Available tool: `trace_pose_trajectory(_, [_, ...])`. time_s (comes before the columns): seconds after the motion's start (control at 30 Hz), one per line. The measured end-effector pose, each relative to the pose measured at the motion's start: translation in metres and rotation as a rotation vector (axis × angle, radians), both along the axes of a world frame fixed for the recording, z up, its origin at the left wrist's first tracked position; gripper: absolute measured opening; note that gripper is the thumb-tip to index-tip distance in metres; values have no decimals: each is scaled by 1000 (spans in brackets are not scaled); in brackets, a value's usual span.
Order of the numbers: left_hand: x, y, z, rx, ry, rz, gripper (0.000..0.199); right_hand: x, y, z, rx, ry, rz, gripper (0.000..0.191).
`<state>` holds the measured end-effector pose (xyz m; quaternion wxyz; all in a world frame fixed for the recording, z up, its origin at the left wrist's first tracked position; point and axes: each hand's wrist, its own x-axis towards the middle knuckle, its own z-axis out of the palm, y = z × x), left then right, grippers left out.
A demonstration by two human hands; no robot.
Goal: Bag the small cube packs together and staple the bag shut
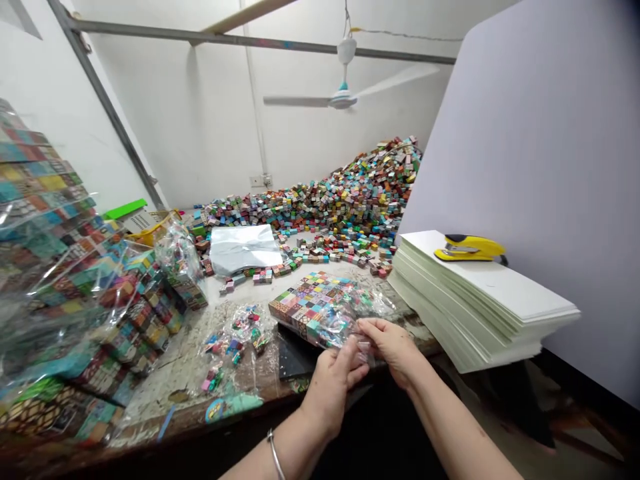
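A flat block of small patterned cubes (305,300) lies in a clear plastic bag (340,320) near the table's front edge. My left hand (333,380) pinches the bag's near end, its fingers closed on the plastic. Just to the right, my right hand (390,343) grips the same end between thumb and fingers. Beneath the block and to its left is a dark flat board (300,357). Small bags of shiny colourful pieces (240,333) rest on the table left of the block.
Bagged cube blocks (135,320) are stacked at the left. A silvery sheet (245,248) and a large heap of small boxes (345,193) lie behind. At the right, a yellow stapler (470,248) sits on stacked white sheets (480,313).
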<state>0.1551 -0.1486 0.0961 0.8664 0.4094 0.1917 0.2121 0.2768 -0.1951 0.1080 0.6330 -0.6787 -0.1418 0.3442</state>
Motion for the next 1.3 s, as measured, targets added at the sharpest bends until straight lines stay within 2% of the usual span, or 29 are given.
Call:
trace_pose_trajectory(0.17, [7,54,5,5,142,34,37,0,43,4,19,74,-1,7])
trace_pose_trajectory(0.33, [14,113,11,67,306,-31,24,0,81,3,15,136,-11,7])
trace_pose_trajectory(0.5, [28,148,7,131,378,-94,19,7,103,-1,-2,160,-24,6])
trace_pose_trajectory(0.7, [55,166,-3,255,445,-162,17,24,114,-14,-19,184,-53,9])
trace_pose_trajectory(0.9, [70,171,-3,369,484,-259,21,35,113,-23,-1,178,-66,7])
trace_pose_trajectory(1.0, [60,176,-2,407,518,-306,25,28,111,-22,-18,146,-38,7])
trace_pose_trajectory(1.13, [34,192,-2,428,582,-358,31,11,113,-20,-71,121,48,8])
trace_pose_trajectory(1.23, [19,196,-5,439,613,-298,31,4,117,-20,-120,102,110,9])
trace_pose_trajectory(1.3, [13,187,-7,440,627,-218,32,2,118,-20,-151,87,140,13])
